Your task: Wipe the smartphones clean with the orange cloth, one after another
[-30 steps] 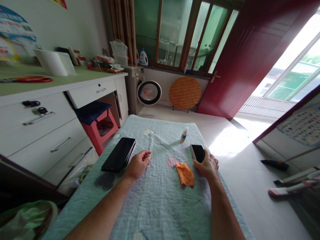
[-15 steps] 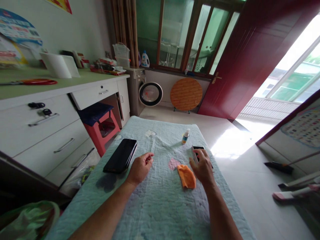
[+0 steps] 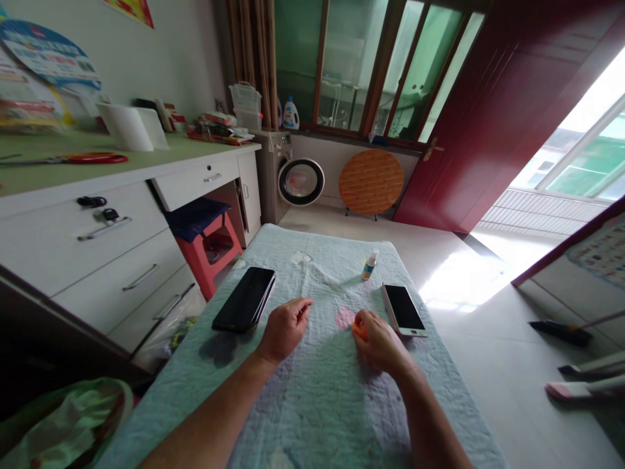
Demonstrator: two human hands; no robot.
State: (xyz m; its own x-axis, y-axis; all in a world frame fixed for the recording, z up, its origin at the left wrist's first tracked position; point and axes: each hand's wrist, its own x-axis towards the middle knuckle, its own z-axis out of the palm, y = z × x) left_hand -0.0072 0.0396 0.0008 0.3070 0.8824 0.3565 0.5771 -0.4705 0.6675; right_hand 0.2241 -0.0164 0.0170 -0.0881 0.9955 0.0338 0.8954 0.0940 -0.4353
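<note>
My right hand is closed over an orange cloth; only a bit of it shows at the fingertips, the rest hidden beneath the palm. Just right of that hand lies a white-edged smartphone, dark screen up. My left hand rests with curled fingers on the quilted cover, and no object shows in it. To its left is a black smartphone, which seems stacked on another flat thing. A small spray bottle stands upright beyond the right hand.
At left a white desk carries red-handled scissors and a paper roll. Under it is a red stool. Farther off stand a washing machine with its door open, a round wooden tabletop and a red door.
My right hand has left the white-edged smartphone, moved left and taken hold of the orange cloth. The left hand stays curled in place. The view has shifted slightly.
</note>
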